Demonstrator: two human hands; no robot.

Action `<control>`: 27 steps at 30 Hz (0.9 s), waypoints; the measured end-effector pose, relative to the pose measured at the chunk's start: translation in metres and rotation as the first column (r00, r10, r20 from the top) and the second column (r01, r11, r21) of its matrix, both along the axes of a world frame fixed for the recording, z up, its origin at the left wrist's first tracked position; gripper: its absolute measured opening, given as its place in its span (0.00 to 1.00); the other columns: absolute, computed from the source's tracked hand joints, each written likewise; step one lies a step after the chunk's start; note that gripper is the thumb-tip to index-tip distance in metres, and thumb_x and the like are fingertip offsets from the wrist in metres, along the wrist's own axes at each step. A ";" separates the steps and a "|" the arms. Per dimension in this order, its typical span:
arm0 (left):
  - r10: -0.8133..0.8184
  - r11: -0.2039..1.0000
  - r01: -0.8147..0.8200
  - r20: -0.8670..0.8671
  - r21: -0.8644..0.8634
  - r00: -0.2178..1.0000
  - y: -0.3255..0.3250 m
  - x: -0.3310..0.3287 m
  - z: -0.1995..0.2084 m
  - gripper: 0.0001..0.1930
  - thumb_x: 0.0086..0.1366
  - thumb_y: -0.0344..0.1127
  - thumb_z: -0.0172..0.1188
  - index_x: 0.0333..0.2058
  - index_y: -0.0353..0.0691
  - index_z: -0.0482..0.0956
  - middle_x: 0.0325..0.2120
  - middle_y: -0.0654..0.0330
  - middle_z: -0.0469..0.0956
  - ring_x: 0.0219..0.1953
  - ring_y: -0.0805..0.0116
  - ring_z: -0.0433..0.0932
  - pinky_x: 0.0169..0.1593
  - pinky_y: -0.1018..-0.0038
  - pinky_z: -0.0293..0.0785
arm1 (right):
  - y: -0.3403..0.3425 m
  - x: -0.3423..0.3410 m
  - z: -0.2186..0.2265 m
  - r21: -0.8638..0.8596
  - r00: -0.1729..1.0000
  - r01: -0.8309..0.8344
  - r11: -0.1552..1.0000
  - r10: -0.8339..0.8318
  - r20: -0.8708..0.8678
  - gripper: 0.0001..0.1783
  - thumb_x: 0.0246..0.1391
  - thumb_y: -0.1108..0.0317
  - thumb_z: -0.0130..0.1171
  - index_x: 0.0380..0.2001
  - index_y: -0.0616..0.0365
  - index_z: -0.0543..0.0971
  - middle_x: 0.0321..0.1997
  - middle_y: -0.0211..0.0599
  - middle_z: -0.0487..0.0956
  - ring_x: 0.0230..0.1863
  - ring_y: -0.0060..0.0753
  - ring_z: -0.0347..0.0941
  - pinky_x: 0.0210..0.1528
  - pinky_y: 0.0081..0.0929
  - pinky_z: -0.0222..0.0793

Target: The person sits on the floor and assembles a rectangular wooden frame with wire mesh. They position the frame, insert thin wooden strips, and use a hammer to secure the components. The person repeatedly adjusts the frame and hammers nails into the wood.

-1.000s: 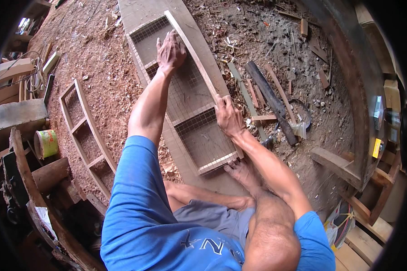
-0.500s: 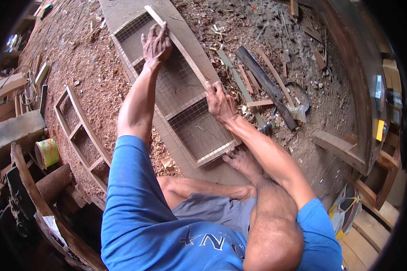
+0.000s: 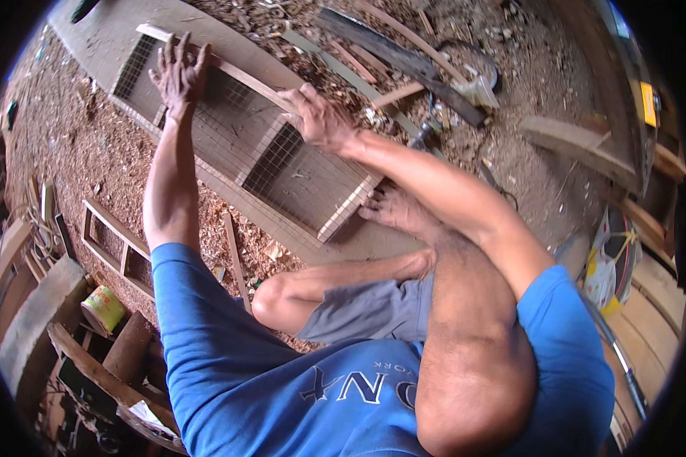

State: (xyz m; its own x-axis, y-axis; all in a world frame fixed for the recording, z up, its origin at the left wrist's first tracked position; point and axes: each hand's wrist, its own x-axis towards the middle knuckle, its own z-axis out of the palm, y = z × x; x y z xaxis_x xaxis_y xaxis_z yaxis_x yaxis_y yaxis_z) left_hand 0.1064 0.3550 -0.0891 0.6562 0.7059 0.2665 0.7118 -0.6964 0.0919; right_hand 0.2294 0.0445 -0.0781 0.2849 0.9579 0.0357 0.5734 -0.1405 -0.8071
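A long wooden frame (image 3: 244,77), divided by crosspieces and covered with wire mesh (image 3: 219,160), lies slanted on a flat board (image 3: 229,34) in front of me. My left hand (image 3: 179,80) rests on the far rail near its left end, fingers spread. Farther along that rail, my right hand (image 3: 320,120) has its fingers bent over the wood and grips it. My bare foot (image 3: 400,209) is beside the frame's near right end.
A smaller wooden frame (image 3: 118,238) lies on the shavings at left. Beyond the board are a dark timber (image 3: 400,57) and several thin strips. A tin can (image 3: 103,311) stands among wood pieces at lower left. A curved beam (image 3: 579,148) is at right.
The view has turned, so the mesh frame and board now lie more slantwise and farther left in the picture. Both hands stay at about the same places on the rail.
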 end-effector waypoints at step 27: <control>-0.086 0.995 0.086 -0.001 -0.042 0.996 0.010 -0.002 -0.003 0.35 0.67 0.70 0.44 0.65 0.55 0.67 0.72 0.55 0.54 0.73 0.51 0.51 0.69 0.37 0.40 | -0.170 0.035 0.034 -0.283 0.962 -0.019 0.959 -0.060 -0.268 0.13 0.51 0.68 0.70 0.37 0.66 0.83 0.37 0.47 0.83 0.39 0.43 0.82 0.45 0.38 0.80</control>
